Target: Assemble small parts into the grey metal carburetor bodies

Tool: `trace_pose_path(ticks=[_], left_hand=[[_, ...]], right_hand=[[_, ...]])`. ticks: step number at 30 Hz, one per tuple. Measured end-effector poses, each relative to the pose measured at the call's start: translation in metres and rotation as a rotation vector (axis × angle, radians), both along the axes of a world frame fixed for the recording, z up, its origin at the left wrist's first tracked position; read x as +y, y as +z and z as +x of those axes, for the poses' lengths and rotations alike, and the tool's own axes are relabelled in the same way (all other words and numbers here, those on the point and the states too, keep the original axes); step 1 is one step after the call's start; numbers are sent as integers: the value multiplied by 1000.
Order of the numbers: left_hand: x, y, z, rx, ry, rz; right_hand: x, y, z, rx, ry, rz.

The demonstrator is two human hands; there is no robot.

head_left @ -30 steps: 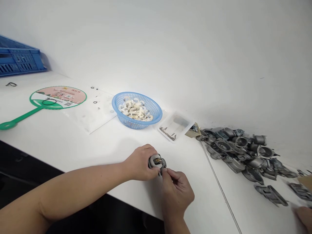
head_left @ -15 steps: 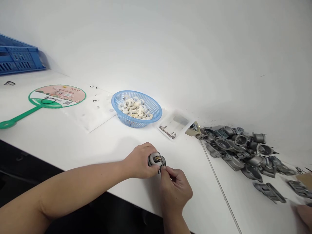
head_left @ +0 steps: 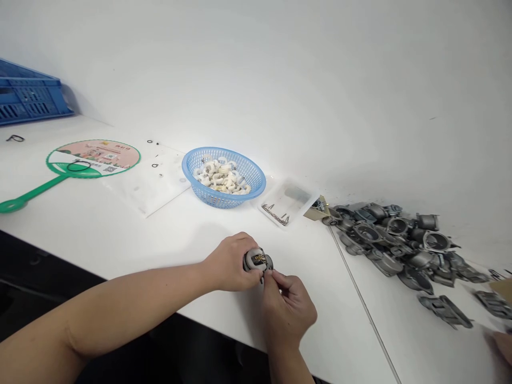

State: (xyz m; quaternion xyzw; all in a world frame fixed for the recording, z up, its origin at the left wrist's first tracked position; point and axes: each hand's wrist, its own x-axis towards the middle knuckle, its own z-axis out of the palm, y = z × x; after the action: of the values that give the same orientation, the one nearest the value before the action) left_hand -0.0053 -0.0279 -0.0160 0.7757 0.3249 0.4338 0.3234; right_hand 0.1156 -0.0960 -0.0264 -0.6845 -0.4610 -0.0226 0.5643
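My left hand (head_left: pixel 234 262) is wrapped round a small grey carburetor (head_left: pixel 269 261), just above the white table. On its upturned face sits a white plastic float ring (head_left: pixel 251 260), with brass-coloured parts inside the ring. The thumb lies along the near side. My right hand (head_left: pixel 288 304) is closed in a pinch at the carburetor's near right edge. Whatever lies between those fingertips is too small and hidden to make out. Beyond the hands stands a blue basket (head_left: pixel 256 196) of white float rings (head_left: pixel 224 176).
A clear tray (head_left: pixel 298 209) holds small metal pins (head_left: pixel 276 215), beside a small box (head_left: pixel 318 212). Grey metal castings (head_left: pixel 396 240) are heaped at right. Leftward lie a green-rimmed fan (head_left: pixel 96 154) and a blue crate (head_left: pixel 34 98). Another person's hand (head_left: pixel 502 344) shows at the right edge.
Both hands stay almost where they were, still on the carburetor. The view has shifted slightly; otherwise little differs.
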Motion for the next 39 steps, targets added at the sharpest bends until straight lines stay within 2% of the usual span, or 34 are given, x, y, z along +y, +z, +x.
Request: trace_pose_path(ticks=[6, 11, 16, 20, 23, 29, 39], left_hand=[[-1, 1, -1, -3, -4, 5], [0, 1, 0, -7, -20, 20], [0, 1, 0, -16, -30, 27], [-1, 1, -1, -8, -37, 17], [-2, 1, -1, -7, -43, 26], [-1, 2, -1, 2, -49, 18], [0, 4, -1, 24, -36, 29]], right_hand=[[0, -1, 2, 12, 26, -22], [0, -2, 7, 81, 123, -4], [0, -3, 18, 148, 305, 0], [0, 0, 36, 76, 534, -14], [1, 6, 48, 16, 679, -83], [7, 16, 54, -42, 760, -133], [19, 24, 55, -11, 861, -166]])
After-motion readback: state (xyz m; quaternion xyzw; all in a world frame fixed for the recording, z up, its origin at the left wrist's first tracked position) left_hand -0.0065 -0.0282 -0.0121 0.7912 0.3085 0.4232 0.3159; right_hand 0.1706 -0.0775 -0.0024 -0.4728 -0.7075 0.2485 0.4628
